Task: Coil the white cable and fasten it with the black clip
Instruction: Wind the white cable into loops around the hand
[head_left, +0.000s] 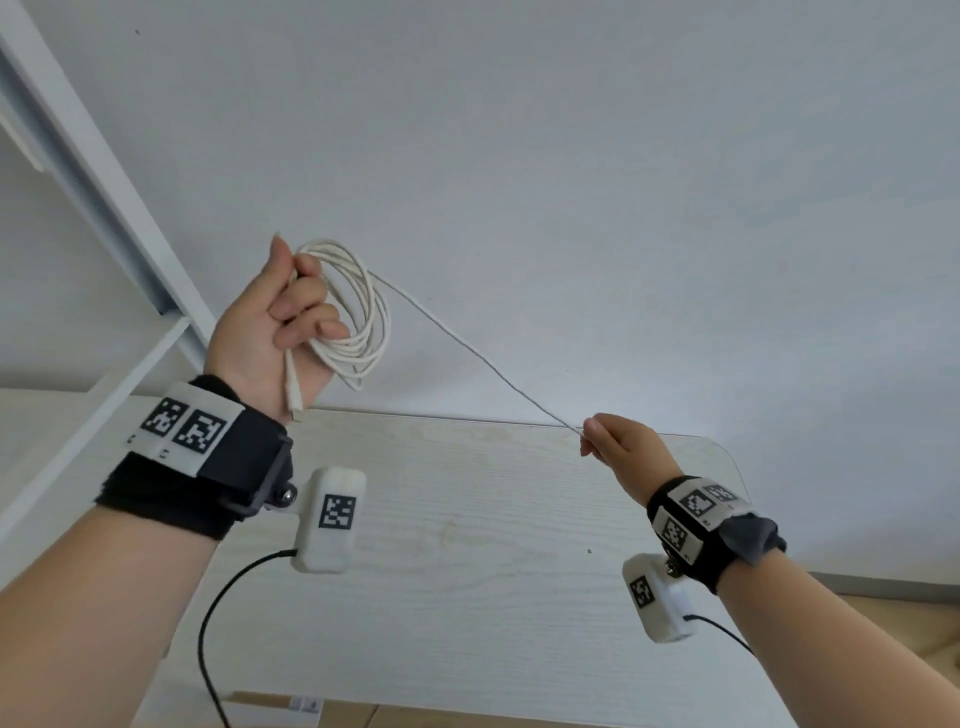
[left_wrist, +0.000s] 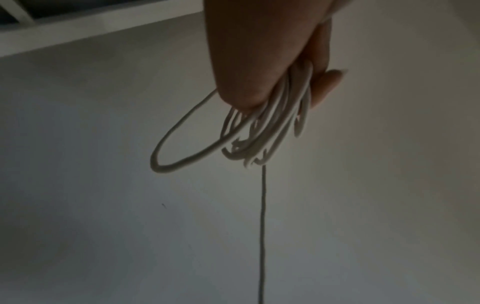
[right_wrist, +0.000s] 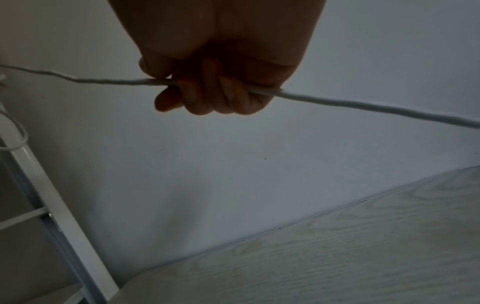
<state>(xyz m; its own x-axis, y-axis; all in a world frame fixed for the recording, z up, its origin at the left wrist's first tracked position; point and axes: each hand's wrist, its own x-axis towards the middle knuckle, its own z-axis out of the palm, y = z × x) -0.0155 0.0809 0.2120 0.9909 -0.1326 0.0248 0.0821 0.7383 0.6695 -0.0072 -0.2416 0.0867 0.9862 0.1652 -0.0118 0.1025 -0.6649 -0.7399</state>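
Gathering loops of the white cable (head_left: 363, 312) above the table (head_left: 467, 519), the left hand (head_left: 270, 332) clenches the bundle with one plug hanging below the palm, while the right hand (head_left: 618, 441) pinches the taut free run well off to the side. Coiling looks mid-way: the next move probably calls for bringing that run over as another loop. The black clip is not in view.

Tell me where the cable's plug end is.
In the head view the plug hangs below the left hand, just above the table's far edge.
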